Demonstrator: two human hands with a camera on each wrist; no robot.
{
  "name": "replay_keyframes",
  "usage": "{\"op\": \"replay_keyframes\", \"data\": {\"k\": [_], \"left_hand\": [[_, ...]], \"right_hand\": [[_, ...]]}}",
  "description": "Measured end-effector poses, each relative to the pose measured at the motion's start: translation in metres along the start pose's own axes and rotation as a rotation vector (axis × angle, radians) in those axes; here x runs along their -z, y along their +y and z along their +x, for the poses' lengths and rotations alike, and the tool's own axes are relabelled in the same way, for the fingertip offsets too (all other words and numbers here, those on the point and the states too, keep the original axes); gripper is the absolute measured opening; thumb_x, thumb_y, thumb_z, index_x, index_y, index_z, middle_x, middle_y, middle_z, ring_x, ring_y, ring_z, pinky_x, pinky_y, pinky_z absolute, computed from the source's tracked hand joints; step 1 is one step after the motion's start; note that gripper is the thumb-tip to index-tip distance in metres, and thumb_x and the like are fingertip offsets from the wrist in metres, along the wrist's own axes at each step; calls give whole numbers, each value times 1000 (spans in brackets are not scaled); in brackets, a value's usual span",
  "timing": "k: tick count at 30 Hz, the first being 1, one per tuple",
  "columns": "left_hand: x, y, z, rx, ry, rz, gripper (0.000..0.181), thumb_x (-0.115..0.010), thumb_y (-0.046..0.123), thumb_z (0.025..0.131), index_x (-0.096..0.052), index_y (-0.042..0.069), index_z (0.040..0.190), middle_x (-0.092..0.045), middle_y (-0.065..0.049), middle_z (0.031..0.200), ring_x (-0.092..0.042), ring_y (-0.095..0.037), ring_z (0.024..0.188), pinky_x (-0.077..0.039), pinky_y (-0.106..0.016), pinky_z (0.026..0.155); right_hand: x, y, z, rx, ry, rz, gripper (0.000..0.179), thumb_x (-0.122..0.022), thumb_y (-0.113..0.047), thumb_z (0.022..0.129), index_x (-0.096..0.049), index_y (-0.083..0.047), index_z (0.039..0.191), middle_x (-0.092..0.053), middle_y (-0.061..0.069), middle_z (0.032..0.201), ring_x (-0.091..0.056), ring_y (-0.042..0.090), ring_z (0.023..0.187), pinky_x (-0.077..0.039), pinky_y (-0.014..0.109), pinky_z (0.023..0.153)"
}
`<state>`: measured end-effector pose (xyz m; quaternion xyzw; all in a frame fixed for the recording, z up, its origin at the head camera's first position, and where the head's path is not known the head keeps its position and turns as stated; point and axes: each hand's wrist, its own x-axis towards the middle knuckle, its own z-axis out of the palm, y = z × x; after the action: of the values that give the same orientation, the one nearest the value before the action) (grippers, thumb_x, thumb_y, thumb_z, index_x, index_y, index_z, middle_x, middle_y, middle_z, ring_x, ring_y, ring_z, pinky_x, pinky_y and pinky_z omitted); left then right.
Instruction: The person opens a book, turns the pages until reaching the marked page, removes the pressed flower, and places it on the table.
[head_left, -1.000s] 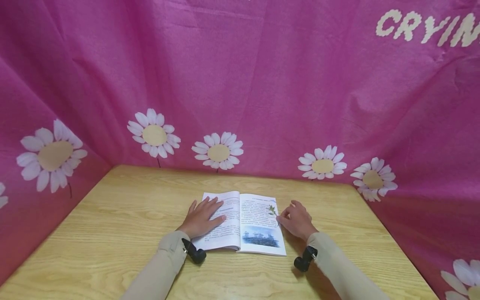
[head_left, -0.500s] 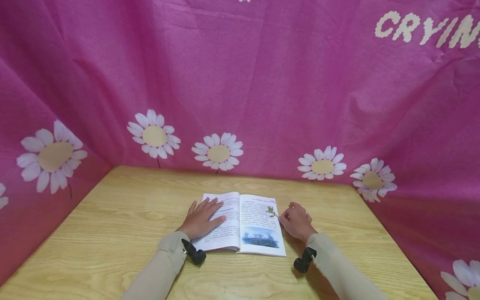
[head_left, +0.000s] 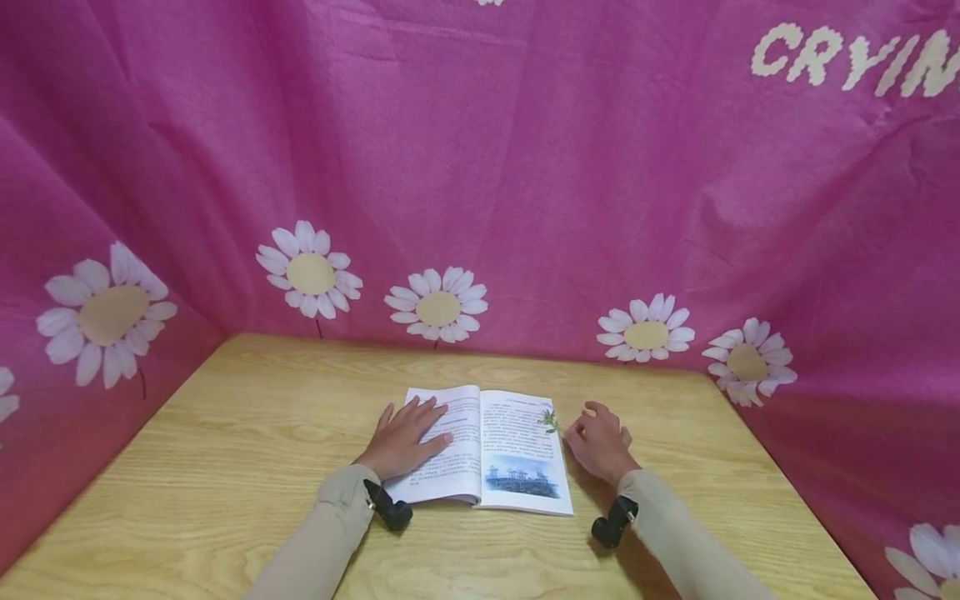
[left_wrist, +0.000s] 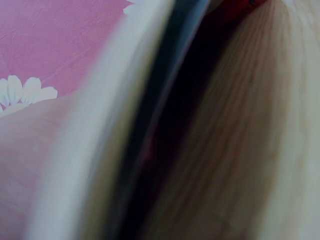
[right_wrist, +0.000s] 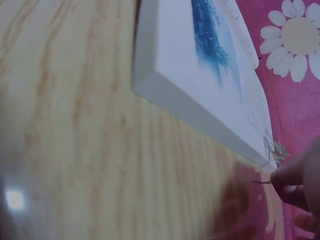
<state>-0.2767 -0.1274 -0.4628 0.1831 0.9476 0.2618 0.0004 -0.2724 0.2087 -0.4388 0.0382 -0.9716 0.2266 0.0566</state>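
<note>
An open book (head_left: 517,433) lies on the wooden table in the head view. Its right page carries text and a blue picture (head_left: 521,477). My left hand (head_left: 402,439) rests with spread fingers on the left page; in the left wrist view only a blurred book edge (left_wrist: 100,125) and part of that hand show. Just off the book's right edge, my right hand (head_left: 600,442) pinches the thin stem of a small green leafy sprig (head_left: 550,420). From the right wrist, the stem end (right_wrist: 262,182) pokes out beside the thumb, and the leaves (right_wrist: 275,149) reach over the page edge.
A wooden table (head_left: 247,433) stretches around the book. Pink cloth (head_left: 525,183) printed with white daisies hangs at the back and both sides. A black wrist camera (head_left: 615,521) sits on my right wrist, another (head_left: 387,504) on my left.
My right hand has shifted slightly to the right, drawing the sprig toward the right page's outer edge; the sprig's leaves have turned. The left hand and the book stay where they were.
</note>
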Motion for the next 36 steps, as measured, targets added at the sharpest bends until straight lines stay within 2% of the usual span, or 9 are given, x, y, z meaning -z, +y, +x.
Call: {"op": "replay_keyframes", "data": {"k": [4, 8, 19, 25, 31, 36], "left_hand": [[-2, -2, 1, -8, 8, 21, 65, -47, 59, 93, -40, 27, 148, -31, 0, 156, -14, -26, 147, 1, -56, 116], [-4, -3, 1, -8, 8, 26, 65, -47, 60, 93, -40, 27, 148, -31, 0, 156, -14, -26, 147, 1, -56, 116], [-4, -2, -1, 3, 3, 14, 65, -48, 60, 92, -41, 26, 148, -32, -1, 156, -14, -27, 147, 2, -57, 115], [-4, -2, 2, 9, 10, 14, 66, -48, 60, 92, -40, 27, 148, -30, -1, 157, -13, -27, 147, 2, -56, 116], [-2, -2, 1, 1, 3, -8, 66, -48, 60, 92, -40, 26, 148, -30, -1, 157, -13, -28, 147, 3, -56, 115], [-2, -3, 1, -15, 3, -10, 65, -47, 59, 93, -40, 25, 148, -30, -2, 157, -13, -28, 147, 2, -56, 115]], "right_hand": [[5, 2, 0, -38, 24, 50, 19, -52, -18, 92, -67, -7, 86, -32, 23, 148, -24, 48, 134, -7, 74, 103], [9, 3, -1, -112, 43, 63, 22, -50, -18, 92, -67, -3, 89, -29, 23, 149, -20, 46, 136, -2, 73, 104], [14, 19, -8, -250, 56, -35, 28, -45, -21, 92, -63, -1, 83, -33, 30, 143, -21, 49, 133, -6, 75, 102], [16, 25, -8, -276, 31, -73, 32, -47, -24, 91, -66, 1, 88, -36, 30, 139, -25, 49, 128, -12, 73, 99], [15, 28, -7, -295, 13, -80, 29, -52, -28, 89, -64, -3, 81, -43, 28, 131, -29, 47, 121, -11, 74, 99], [14, 32, -8, -284, 9, -85, 28, -51, -28, 88, -62, -4, 81, -45, 27, 128, -31, 47, 119, -9, 74, 99]]}}
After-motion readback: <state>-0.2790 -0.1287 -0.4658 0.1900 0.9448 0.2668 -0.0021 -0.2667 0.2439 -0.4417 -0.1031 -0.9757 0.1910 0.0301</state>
